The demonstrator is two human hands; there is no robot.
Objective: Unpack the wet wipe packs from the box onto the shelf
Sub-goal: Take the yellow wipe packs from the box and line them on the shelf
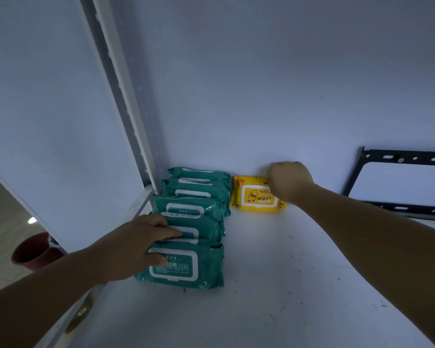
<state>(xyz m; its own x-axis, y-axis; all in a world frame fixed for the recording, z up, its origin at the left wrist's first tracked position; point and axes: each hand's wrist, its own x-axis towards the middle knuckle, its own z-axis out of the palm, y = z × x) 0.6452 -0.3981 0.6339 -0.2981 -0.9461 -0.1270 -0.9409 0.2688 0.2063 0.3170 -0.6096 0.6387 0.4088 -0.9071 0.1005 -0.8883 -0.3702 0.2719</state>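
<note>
A white shelf carries a row of teal wet wipe packs running from its back left corner, by the slotted white upright, toward the front edge, each pack overlapping the next like tipped dominoes. The person's left hand lies flat over the front of that row, fingers spread across the second pack and the thumb pressed on the white lid flap of the nearest teal pack; that grip is apart, resting on the packs rather than clamped round any of them. At the back of the shelf, just beside the far end of the teal row and against the wall, stands a yellow wipes pack with a duck on its label and the word "Wipes". The right hand is curled over the pack's upper right corner, its grip closed on that yellow pack from above. Further right, a black metal bracket leans against the wall. Down to the left, below the shelf, a reddish-brown pot sits on the floor.
</note>
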